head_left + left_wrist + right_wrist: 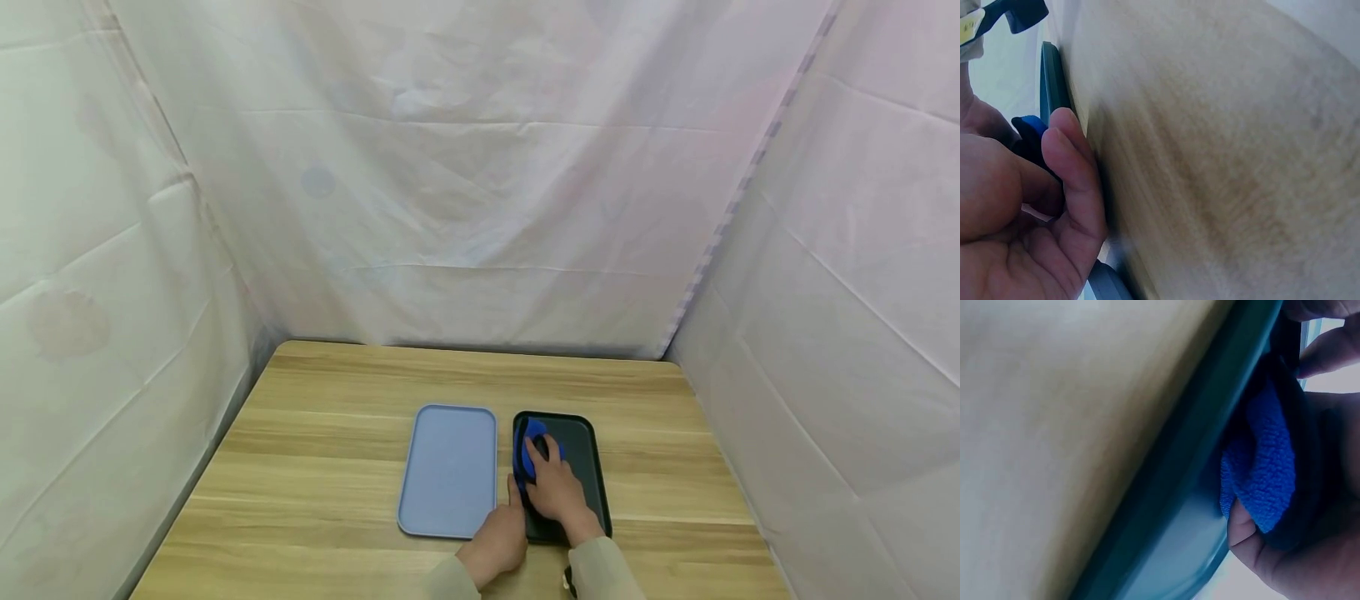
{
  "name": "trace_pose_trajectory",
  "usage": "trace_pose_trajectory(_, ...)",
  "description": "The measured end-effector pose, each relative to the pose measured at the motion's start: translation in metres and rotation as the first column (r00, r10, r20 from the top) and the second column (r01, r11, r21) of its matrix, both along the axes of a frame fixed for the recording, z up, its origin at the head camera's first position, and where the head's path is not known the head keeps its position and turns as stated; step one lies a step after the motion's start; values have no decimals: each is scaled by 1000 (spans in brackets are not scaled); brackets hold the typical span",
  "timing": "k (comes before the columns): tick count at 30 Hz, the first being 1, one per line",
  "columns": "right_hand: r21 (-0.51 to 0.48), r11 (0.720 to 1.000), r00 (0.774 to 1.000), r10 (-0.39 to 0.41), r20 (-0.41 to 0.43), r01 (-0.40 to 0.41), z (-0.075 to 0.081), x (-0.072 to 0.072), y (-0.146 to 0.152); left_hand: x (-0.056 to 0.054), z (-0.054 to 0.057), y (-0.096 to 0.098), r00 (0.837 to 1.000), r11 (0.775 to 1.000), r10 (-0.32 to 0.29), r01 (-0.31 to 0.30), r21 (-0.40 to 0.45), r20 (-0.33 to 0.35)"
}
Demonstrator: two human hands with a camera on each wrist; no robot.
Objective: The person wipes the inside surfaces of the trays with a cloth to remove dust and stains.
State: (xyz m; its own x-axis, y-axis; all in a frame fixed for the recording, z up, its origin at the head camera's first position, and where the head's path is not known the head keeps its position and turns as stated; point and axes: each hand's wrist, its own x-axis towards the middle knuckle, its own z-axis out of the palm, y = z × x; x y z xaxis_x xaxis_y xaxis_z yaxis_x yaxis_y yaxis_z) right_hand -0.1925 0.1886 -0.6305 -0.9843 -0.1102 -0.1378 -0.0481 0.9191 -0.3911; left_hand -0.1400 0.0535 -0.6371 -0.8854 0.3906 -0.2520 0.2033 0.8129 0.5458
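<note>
Pale sleeves [606,568] sit nearest my view, leading into two hands at work close together. With the right hand [557,490] I have a blue cloth piece [536,428] with black edging, its fingers spread over the top and the thumb curled round the fleecy side. With the left hand [501,537] I have the index reaching forward, the other fingers bent; from its wrist view it looks to pinch the black edging. What the cloth is, I can't tell.

To handle this well, I'd use the left pinch as a light anchor and let the right fingers do the shaping, pressing down rather than dragging, since soft fleece would probably bunch.

Under the right hand lies the dark tray [579,442], the cloth along its left side. Left of the left hand is the light-blue tray [450,467]. Beyond both hands stretch the wooden table [337,475] and white curtain [480,192]
</note>
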Motion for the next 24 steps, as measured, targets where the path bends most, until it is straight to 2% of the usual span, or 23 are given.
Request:
trace_pose_trajectory(4, 1, 1000, 1000, -2, 10, 2, 3, -6, -1, -1, 1, 0, 999, 1000, 5, -5, 7, 34)
trace_pose_trajectory(12, 2, 1000, 1000, -13, 18, 13, 4, -16, -2, -1, 2, 0, 999, 1000, -7, 6, 16, 32)
trace_pose_trajectory(21, 10, 1000, 999, -24, 27, 23, 3, -25, -2, 1, 2, 0, 999, 1000, -18, 17, -24, -50)
trace_pose_trajectory(24, 10, 1000, 999, -27, 30, 26, 3, -27, -2, 2, 3, 0, 998, 1000, -18, 16, -24, -56)
